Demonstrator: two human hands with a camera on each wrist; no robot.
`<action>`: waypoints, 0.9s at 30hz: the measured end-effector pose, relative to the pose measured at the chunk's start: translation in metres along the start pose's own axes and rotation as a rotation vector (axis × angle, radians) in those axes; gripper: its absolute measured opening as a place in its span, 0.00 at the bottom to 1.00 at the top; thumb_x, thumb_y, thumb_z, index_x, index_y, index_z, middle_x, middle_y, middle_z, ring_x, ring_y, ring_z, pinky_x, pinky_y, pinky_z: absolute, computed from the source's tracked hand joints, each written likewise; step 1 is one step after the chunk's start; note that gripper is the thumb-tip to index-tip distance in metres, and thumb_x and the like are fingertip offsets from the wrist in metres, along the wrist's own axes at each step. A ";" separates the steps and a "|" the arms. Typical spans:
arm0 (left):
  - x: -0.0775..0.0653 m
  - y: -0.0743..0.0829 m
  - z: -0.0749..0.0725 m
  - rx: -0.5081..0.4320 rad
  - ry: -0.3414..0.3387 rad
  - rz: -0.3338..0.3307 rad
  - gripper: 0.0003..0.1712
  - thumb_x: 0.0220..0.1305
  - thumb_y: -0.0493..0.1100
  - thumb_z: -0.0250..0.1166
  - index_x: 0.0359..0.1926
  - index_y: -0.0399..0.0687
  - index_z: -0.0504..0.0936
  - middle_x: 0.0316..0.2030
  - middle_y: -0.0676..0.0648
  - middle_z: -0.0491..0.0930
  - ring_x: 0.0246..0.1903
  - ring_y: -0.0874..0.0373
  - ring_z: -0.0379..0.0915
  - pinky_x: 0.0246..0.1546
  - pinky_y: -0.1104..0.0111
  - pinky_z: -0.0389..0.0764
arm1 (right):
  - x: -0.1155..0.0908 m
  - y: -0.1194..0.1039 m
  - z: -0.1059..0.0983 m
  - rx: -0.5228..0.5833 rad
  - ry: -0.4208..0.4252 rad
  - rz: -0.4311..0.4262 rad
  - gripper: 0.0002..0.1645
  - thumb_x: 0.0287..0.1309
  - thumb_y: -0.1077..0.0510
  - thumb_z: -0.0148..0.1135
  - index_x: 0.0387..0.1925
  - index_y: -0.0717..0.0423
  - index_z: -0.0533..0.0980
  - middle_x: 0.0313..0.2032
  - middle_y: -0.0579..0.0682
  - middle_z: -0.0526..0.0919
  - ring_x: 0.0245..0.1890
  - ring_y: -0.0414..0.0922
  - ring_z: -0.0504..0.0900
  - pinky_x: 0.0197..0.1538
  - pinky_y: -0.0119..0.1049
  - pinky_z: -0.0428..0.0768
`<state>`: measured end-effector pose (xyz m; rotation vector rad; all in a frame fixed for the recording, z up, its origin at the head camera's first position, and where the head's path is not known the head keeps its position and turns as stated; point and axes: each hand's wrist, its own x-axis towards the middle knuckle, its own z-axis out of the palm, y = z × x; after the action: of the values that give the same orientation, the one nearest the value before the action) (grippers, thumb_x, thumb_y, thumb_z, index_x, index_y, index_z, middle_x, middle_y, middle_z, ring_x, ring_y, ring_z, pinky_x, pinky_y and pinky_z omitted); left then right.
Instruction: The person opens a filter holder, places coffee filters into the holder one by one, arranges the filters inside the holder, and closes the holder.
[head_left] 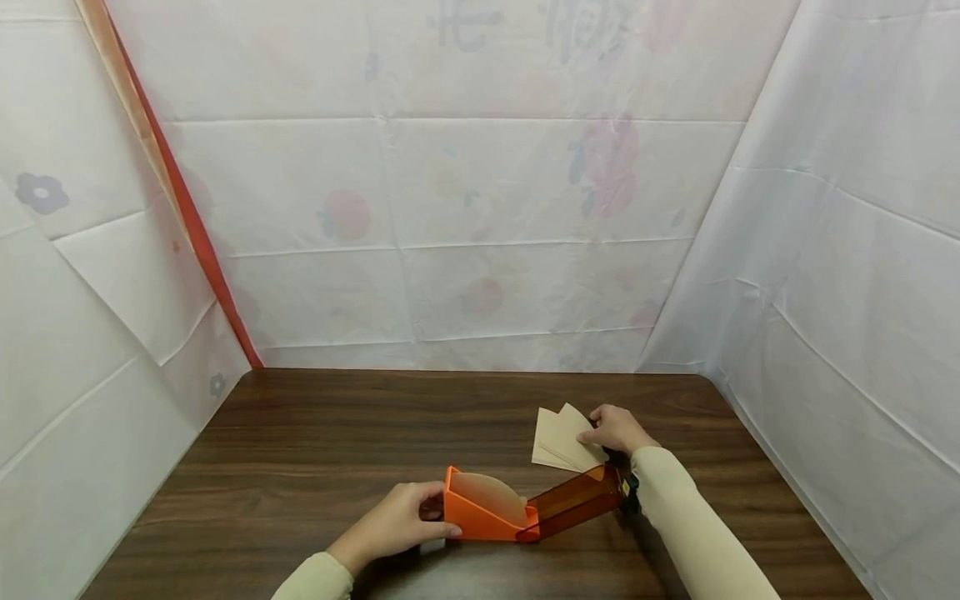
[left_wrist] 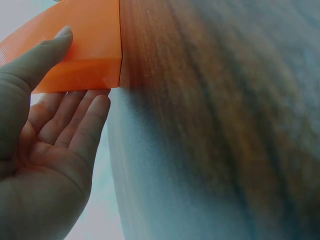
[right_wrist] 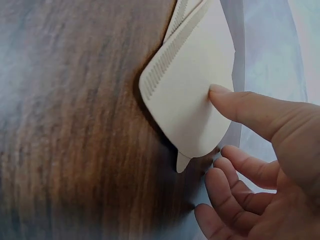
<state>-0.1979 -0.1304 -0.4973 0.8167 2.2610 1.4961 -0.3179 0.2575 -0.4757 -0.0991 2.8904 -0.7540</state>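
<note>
While the orange box (head_left: pixel 480 515) is pinched by the left hand (head_left: pixel 400 518), the paper filters (head_left: pixel 560 437), beyond it to the right, are just thumbed by the nearer right hand (head_left: pixel 617 430), fingers kinda spread.

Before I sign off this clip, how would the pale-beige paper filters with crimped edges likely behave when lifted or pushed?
The filters look sheet-thin, so they are probably light and would flex when lifted. They lie fanned and overlapping, so pushing the top one might slide it off those beneath.
</note>
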 end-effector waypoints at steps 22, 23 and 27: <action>0.000 -0.002 0.001 0.007 0.007 -0.004 0.17 0.63 0.48 0.73 0.51 0.53 0.82 0.43 0.57 0.84 0.46 0.62 0.82 0.45 0.73 0.81 | 0.010 -0.001 -0.001 0.008 -0.087 0.039 0.22 0.57 0.56 0.73 0.46 0.70 0.80 0.38 0.56 0.83 0.30 0.45 0.79 0.36 0.41 0.79; 0.000 -0.002 0.001 0.009 0.008 -0.004 0.17 0.63 0.48 0.73 0.51 0.52 0.82 0.43 0.57 0.84 0.46 0.62 0.82 0.45 0.72 0.81 | 0.010 -0.001 -0.001 0.010 -0.086 0.035 0.22 0.57 0.57 0.73 0.46 0.70 0.80 0.38 0.56 0.83 0.30 0.45 0.79 0.36 0.41 0.80; 0.000 -0.001 0.001 0.005 0.006 -0.003 0.17 0.63 0.48 0.73 0.51 0.52 0.82 0.43 0.57 0.84 0.46 0.61 0.82 0.45 0.72 0.81 | 0.010 0.001 0.000 0.036 -0.096 0.023 0.13 0.57 0.58 0.72 0.29 0.65 0.80 0.23 0.48 0.74 0.22 0.40 0.70 0.28 0.35 0.72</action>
<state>-0.1974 -0.1302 -0.4983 0.8109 2.2709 1.4941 -0.3279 0.2571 -0.4776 -0.0948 2.7815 -0.7747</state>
